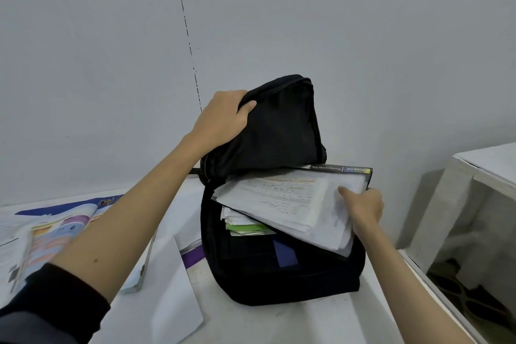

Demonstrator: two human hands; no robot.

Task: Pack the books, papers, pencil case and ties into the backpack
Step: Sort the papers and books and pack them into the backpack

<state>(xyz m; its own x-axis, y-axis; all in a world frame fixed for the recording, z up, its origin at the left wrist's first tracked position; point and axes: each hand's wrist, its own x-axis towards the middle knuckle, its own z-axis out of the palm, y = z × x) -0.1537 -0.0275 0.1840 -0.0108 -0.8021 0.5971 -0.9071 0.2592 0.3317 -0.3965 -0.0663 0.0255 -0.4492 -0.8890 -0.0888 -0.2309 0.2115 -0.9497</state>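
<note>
— So, from the head view, where's the bag?

— Black fabric backpack [282, 274] lies open on the white tabletop [279, 321], its flap lifted. The left hand [223, 117] grips the flap's top edge, thumb curled over the cloth.

— And the right?

— Right hand [363, 208] pinches a thick stack of white printed papers [282, 198] with a dark-edged file behind it, tilted half into the backpack's mouth. Under it sit more papers and a green-edged booklet [248, 227], already inside.

— Anything else left out?

— Left of the backpack: an open colourful textbook [53, 232], a white book with a purple band [190, 248], and a loose white sheet [170, 304].
</note>
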